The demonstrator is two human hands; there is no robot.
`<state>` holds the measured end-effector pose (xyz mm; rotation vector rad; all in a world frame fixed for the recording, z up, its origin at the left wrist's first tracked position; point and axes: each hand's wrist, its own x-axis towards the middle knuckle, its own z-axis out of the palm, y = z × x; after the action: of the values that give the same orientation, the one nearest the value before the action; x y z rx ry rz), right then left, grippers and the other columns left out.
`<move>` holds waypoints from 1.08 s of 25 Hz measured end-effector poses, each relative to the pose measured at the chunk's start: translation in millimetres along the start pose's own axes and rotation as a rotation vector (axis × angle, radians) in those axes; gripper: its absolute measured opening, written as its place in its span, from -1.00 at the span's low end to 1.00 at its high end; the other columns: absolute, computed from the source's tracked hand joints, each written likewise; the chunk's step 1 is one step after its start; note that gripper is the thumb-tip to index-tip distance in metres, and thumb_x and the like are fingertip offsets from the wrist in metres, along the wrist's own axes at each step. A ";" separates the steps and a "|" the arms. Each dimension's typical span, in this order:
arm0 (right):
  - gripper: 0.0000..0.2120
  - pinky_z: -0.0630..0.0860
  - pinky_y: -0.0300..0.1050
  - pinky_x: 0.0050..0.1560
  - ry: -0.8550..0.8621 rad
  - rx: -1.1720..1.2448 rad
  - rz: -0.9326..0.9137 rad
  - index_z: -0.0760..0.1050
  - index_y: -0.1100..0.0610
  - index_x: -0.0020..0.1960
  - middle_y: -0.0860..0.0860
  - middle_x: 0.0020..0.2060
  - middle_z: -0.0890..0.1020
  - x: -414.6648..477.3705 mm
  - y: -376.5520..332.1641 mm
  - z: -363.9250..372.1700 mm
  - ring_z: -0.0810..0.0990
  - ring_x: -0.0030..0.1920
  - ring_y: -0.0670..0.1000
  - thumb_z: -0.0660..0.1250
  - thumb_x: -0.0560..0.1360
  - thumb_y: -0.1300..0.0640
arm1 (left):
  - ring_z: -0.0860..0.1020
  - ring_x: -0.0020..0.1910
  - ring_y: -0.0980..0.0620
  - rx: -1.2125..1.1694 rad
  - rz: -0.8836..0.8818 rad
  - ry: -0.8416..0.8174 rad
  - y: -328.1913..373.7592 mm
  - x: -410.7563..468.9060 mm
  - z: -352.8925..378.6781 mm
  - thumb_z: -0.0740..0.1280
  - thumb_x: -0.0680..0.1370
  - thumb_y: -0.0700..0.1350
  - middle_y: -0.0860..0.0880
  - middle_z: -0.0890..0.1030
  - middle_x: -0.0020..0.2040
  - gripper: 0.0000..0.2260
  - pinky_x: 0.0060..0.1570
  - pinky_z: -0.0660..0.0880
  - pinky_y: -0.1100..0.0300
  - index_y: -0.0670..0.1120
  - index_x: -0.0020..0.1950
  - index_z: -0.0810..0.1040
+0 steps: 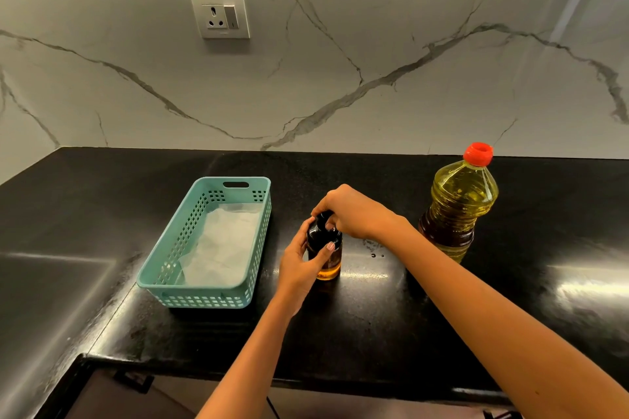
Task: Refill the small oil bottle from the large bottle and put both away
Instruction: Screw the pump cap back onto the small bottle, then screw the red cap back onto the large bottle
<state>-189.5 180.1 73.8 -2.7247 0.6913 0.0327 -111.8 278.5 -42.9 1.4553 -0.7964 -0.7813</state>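
The small oil bottle [329,265] stands upright on the black counter [374,316], amber oil low in it, a black top on it. My left hand [301,262] is wrapped round its body, thumb across the front. My right hand [354,213] comes from above and grips the black cap [321,226]. The large bottle [459,204] of yellow oil, red cap on, stands upright to the right, untouched.
A teal perforated basket [204,296] lined with white paper sits left of the small bottle. A marble wall with a socket [220,14] rises behind. A few drops [374,255] lie on the counter between the bottles. The counter's front edge runs near my forearms.
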 end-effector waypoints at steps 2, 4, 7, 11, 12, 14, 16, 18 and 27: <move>-0.67 0.52 -0.04 0.12 0.025 -0.019 -0.001 0.49 0.20 0.25 0.16 0.13 0.58 0.3 -1.0 0.8 0.55 0.13 0.11 0.29 0.49 0.29 | 0.46 0.25 0.16 0.011 0.007 0.009 -0.8 0.5 1.1 0.42 0.46 -0.12 0.09 0.53 0.24 -0.55 0.24 0.42 0.14 0.24 0.24 0.38; -0.75 0.56 -0.09 0.00 0.051 -0.041 -0.002 0.55 0.22 0.15 0.15 0.00 0.62 1.3 -0.9 3.4 0.60 0.00 0.08 0.32 0.48 0.23 | 0.47 0.24 0.18 0.021 0.019 0.001 -0.6 0.4 2.1 0.41 0.46 -0.11 0.11 0.54 0.22 -0.55 0.23 0.43 0.14 0.22 0.27 0.39; -0.87 0.55 -0.14 -0.22 0.103 -0.092 0.006 0.57 0.25 -0.07 0.13 -0.24 0.61 2.9 -2.2 5.8 0.58 -0.25 0.04 0.30 0.48 0.20 | 0.48 0.22 0.19 0.040 0.017 0.008 -0.2 -0.3 2.7 0.41 0.46 -0.06 0.12 0.55 0.20 -0.55 0.22 0.44 0.15 0.20 0.30 0.39; -0.81 0.37 -0.25 -0.40 0.168 -0.142 0.024 0.39 0.17 -0.29 0.01 -0.46 0.40 -0.6 -7.6 8.0 0.40 -0.44 -0.06 0.29 0.48 0.21 | 0.48 0.22 0.19 0.082 0.031 0.018 -1.4 -1.2 3.4 0.40 0.42 0.05 0.11 0.56 0.20 -0.50 0.22 0.45 0.10 0.15 0.34 0.38; -0.79 0.34 -0.26 -0.42 0.184 -0.145 0.024 0.36 0.15 -0.31 0.00 -0.47 0.37 -1.6 -8.8 8.8 0.38 -0.45 -0.07 0.29 0.48 0.20 | 0.48 0.22 0.19 0.089 0.036 0.021 -1.6 -1.4 3.2 0.40 0.44 0.03 0.11 0.56 0.20 -0.52 0.22 0.45 0.10 0.14 0.34 0.38; -0.80 0.34 -0.25 -0.41 0.201 -0.136 0.031 0.38 0.15 -0.29 -0.01 -0.48 0.35 -3.1 -9.9 9.2 0.38 -0.45 -0.07 0.29 0.49 0.19 | 0.49 0.20 0.20 0.103 0.048 0.022 -1.5 -2.5 3.5 0.39 0.47 0.00 0.11 0.57 0.19 -0.54 0.20 0.45 0.14 0.14 0.34 0.38; -0.87 0.42 -0.20 -0.33 0.206 -0.109 0.045 0.46 0.19 -0.21 0.00 -0.45 0.38 -3.9 -9.5 10.0 0.43 -0.41 -0.05 0.29 0.50 0.19 | 0.50 0.18 0.22 0.106 0.052 0.021 0.3 -3.5 4.6 0.38 0.47 -0.01 0.14 0.57 0.16 -0.57 0.14 0.45 0.21 0.17 0.32 0.39; -0.88 0.49 -0.17 -0.25 0.209 -0.083 0.059 0.51 0.23 -0.13 0.05 -0.37 0.48 -3.1 -7.7 12.9 0.51 -0.32 0.00 0.28 0.51 0.17 | 0.49 0.16 0.25 0.102 0.042 0.033 3.1 -4.7 5.9 0.38 0.48 -0.03 0.19 0.56 0.12 -0.59 0.07 0.43 0.28 0.23 0.27 0.39; -0.35 0.49 -0.16 -0.07 0.398 0.266 0.091 0.28 0.12 0.43 0.17 -0.08 0.65 -33.7 12.1 12.1 0.62 -0.10 0.03 0.31 0.44 -0.17 | 0.15 0.46 0.11 0.307 0.166 0.162 32.6 -16.5 12.5 0.42 0.45 -0.11 0.04 0.24 0.47 -0.31 0.38 0.15 0.23 0.06 0.48 0.13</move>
<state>-224.2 189.5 62.1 -2.4598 0.8561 -0.5537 -131.9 285.1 -10.6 1.6753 -0.9275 -0.4214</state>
